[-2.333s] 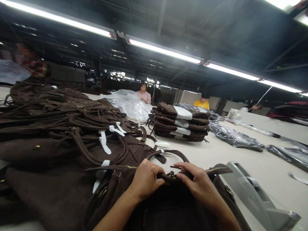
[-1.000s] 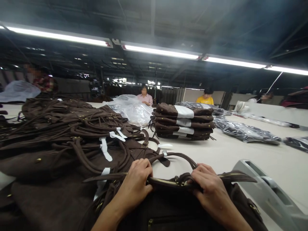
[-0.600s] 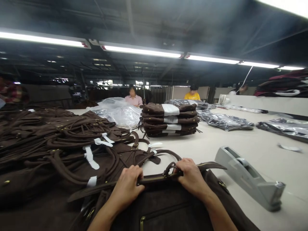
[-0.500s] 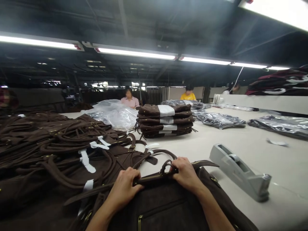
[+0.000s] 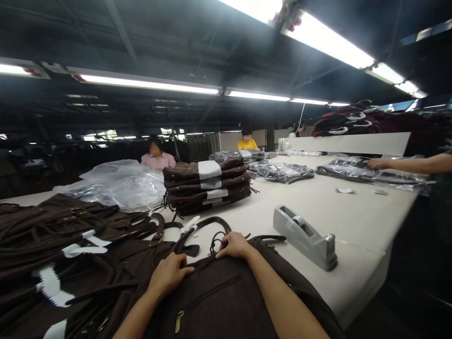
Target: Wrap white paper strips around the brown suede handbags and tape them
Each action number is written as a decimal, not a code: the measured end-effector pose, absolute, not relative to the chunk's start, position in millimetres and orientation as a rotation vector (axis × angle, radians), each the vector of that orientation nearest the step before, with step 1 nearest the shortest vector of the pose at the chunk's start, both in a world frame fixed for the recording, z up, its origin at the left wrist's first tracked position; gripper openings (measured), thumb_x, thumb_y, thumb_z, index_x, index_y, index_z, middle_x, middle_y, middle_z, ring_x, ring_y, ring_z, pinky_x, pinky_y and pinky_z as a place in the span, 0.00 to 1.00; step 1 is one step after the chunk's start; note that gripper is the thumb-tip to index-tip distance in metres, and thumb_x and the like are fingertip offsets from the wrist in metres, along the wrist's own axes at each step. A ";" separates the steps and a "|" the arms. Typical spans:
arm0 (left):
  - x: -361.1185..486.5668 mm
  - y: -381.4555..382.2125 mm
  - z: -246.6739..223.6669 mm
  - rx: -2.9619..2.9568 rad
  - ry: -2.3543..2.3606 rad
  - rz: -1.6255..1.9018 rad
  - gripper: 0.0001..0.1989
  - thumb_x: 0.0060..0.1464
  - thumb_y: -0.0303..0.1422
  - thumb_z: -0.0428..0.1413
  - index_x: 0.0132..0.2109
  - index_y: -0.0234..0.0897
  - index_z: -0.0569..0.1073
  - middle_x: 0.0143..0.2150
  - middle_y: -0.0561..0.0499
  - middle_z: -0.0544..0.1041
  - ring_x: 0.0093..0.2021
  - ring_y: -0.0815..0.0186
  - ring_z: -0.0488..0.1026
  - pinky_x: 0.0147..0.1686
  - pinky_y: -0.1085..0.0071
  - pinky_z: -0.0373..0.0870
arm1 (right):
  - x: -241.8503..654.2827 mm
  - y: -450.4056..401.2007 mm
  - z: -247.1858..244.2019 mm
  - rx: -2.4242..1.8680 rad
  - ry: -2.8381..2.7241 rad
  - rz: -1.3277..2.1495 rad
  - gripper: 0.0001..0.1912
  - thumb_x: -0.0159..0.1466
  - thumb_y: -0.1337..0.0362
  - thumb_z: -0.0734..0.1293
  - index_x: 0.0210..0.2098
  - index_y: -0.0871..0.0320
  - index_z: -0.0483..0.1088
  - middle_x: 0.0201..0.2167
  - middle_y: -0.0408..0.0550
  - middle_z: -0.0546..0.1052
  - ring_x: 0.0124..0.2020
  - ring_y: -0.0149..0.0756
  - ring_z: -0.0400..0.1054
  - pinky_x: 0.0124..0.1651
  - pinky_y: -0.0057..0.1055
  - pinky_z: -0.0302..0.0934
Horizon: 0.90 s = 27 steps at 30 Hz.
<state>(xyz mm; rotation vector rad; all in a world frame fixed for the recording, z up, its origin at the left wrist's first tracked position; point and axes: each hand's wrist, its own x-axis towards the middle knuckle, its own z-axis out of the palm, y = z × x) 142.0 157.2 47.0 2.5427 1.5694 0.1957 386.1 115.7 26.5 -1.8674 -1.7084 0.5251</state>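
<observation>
A dark brown handbag (image 5: 215, 299) lies in front of me, its zipped pocket with a brass pull facing up. My left hand (image 5: 168, 275) is closed on the bag's top edge, thumb on the near side. Farther right along the same edge, my right hand (image 5: 233, 246) grips the bag beside a thin looped cord. A rolled handle (image 5: 208, 221) with white wrapping arches just beyond my hands. To the left, more brown bags (image 5: 106, 263) are heaped with white paper strips around their handles. Fingertips of both hands are partly hidden behind the edge.
A grey tape dispenser (image 5: 305, 238) stands right of the bag. Behind are a banded stack of folded brown bags (image 5: 208, 186), clear plastic sheeting (image 5: 120, 183) and plastic-wrapped packs (image 5: 278, 172). Another person's hand (image 5: 379, 163) touches a pack at right. Two people sit across the table (image 5: 356, 216).
The view has swung right, bringing the table's right edge and another person's arm into sight. Both my hands stay on the bag's top edge.
</observation>
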 end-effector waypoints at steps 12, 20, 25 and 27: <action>136.6 74.4 45.9 2.748 1.642 0.302 0.23 0.56 0.30 0.51 0.59 0.32 0.67 0.67 0.33 0.57 0.68 0.48 0.51 0.64 0.48 0.47 | 393.2 112.2 21.0 -1.979 -1.307 0.168 0.18 0.68 0.65 0.55 0.50 0.66 0.71 0.52 0.62 0.70 0.55 0.45 0.61 0.56 0.36 0.54; 23.7 -43.8 76.3 2.480 1.699 0.651 0.24 0.55 0.41 0.49 0.57 0.38 0.70 0.62 0.43 0.67 0.64 0.54 0.61 0.63 0.54 0.57 | 413.6 97.6 65.7 -1.969 -1.703 0.592 0.16 0.61 0.59 0.67 0.41 0.66 0.77 0.37 0.53 0.80 0.39 0.37 0.73 0.44 0.27 0.63; -32.0 -100.3 75.3 1.795 1.850 0.977 0.23 0.51 0.51 0.51 0.46 0.41 0.73 0.47 0.48 0.78 0.46 0.57 0.76 0.49 0.63 0.72 | 440.8 22.4 83.3 -1.898 -1.856 0.512 0.25 0.59 0.60 0.67 0.53 0.67 0.70 0.56 0.60 0.71 0.58 0.48 0.63 0.61 0.36 0.54; -37.0 -114.6 63.1 1.616 1.802 0.985 0.25 0.50 0.53 0.52 0.46 0.40 0.73 0.46 0.47 0.79 0.45 0.57 0.77 0.47 0.64 0.73 | 457.3 -23.1 64.5 -1.839 -1.890 0.407 0.27 0.60 0.53 0.64 0.55 0.61 0.69 0.58 0.56 0.70 0.59 0.48 0.62 0.63 0.39 0.54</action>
